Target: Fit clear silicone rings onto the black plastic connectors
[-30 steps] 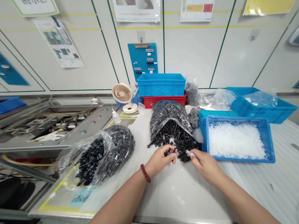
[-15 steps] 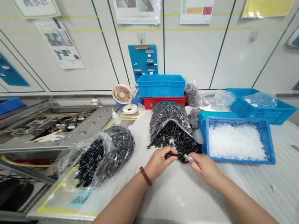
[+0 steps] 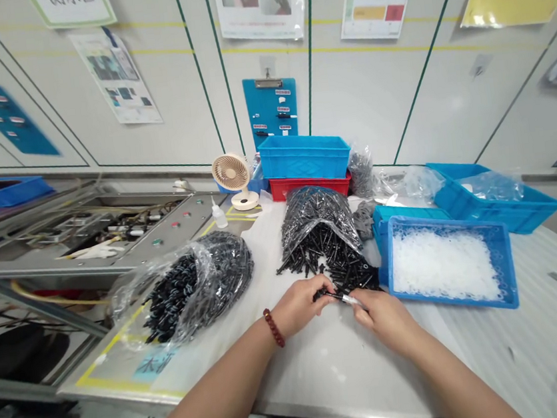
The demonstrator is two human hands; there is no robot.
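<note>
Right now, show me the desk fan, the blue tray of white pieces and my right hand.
Desk fan (image 3: 231, 172): head view, on its round grille.
Blue tray (image 3: 504, 260): head view, on its right-hand wall.
Right hand (image 3: 385, 317): head view, on its back.

1. Pinches a slim black part (image 3: 336, 293) in the left hand (image 3: 302, 305), well back from the tabletop's (image 3: 338, 376) front edge.
2. Grips a pale piece (image 3: 350, 300) in the right hand (image 3: 385, 317), end-on to the black part.
3. Shows, beyond both hands, an open clear bag (image 3: 314, 206) spilling black pieces (image 3: 348, 265).
4. Includes another filled bag (image 3: 227, 262) toward the left edge.
5. Includes a blue tray (image 3: 457, 302) of white rings (image 3: 443, 264) toward the right edge.
6. Includes a fan (image 3: 231, 172) near the rear edge.
</note>
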